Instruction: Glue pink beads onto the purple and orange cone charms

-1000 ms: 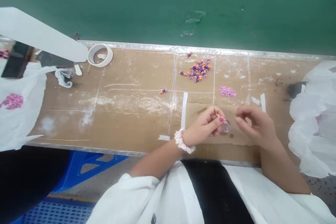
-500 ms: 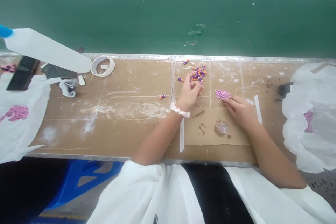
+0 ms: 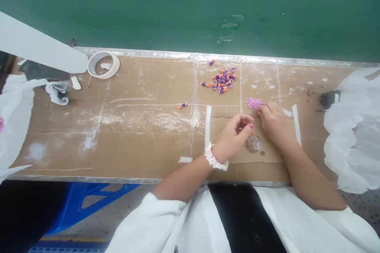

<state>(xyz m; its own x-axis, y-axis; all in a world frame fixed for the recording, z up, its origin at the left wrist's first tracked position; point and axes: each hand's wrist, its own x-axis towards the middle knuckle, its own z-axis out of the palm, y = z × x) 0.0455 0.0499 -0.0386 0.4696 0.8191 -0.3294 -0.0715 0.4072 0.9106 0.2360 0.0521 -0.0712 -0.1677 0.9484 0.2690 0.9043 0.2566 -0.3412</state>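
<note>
Green wall [image 3: 190,8] ran along 12 o'clock; masking tape roll [image 3: 103,65] sat at 10; white plastic bags [image 3: 352,130] lay at 3, another white bag [image 3: 14,118] at 9; blue plastic stool [image 3: 89,201] at 7.

There are two hands, one left hand [image 3: 233,136] and one right hand [image 3: 274,124], with one fabric scrunchie [image 3: 215,159] on the left wrist. The cardboard-covered bench [image 3: 133,142] carries one small glass jar [image 3: 254,142], one heap of pink beads [image 3: 254,103] too small to count, one clump of purple-and-orange charms [image 3: 221,82] too tightly heaped to count, and two separate charms [image 3: 182,105] lying apart from it. There are also three strips of white tape [image 3: 208,126], one roll of masking tape [image 3: 103,64], and two white plastic bags [image 3: 350,130].
</note>
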